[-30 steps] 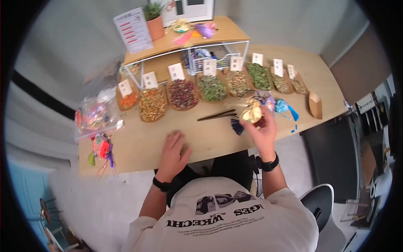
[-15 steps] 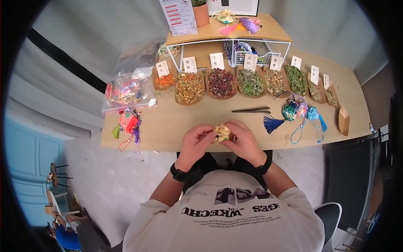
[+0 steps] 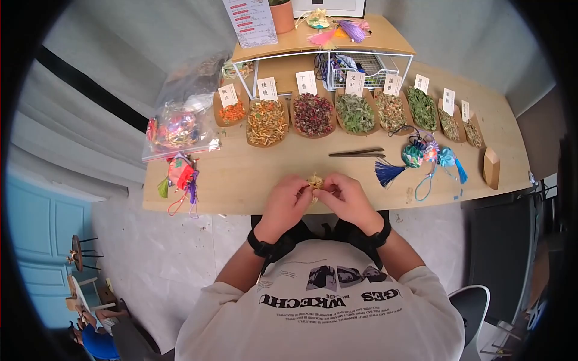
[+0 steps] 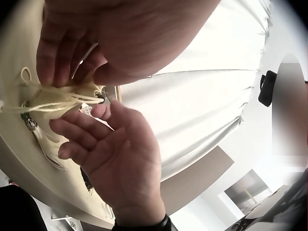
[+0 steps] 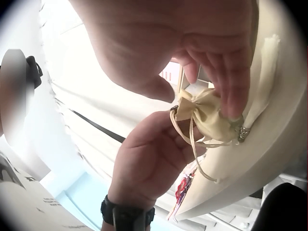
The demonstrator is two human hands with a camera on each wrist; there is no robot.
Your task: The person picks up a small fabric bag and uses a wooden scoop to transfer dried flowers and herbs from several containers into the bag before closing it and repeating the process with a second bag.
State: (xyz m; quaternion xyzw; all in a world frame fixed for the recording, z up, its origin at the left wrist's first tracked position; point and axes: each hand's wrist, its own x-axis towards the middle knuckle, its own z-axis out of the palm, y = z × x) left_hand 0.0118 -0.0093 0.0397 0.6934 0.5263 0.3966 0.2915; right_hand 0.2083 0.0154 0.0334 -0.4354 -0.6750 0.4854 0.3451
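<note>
A small pale yellow drawstring pouch (image 3: 315, 181) is between both hands above the table's front edge. My left hand (image 3: 285, 203) pinches its gathered neck from the left; my right hand (image 3: 346, 201) has its fingers curled at it from the right. In the right wrist view the pouch (image 5: 211, 118) shows cream cords hanging in loops and a pale tassel at its bottom. The left wrist view has the cords (image 4: 57, 103) stretched across the pouch beside the fingertips of both hands.
Several paper trays of dried herbs (image 3: 313, 114) with cards line the table's back. Dark tweezers (image 3: 356, 153) lie before them. Colourful sachets (image 3: 413, 154) sit to the right, others (image 3: 180, 172) at left by a plastic bag (image 3: 183, 129). A wooden shelf (image 3: 385, 37) stands behind.
The pouch went from my raised right hand to between both hands near the front edge. My left hand has left the tabletop and joined it. The head view has shifted.
</note>
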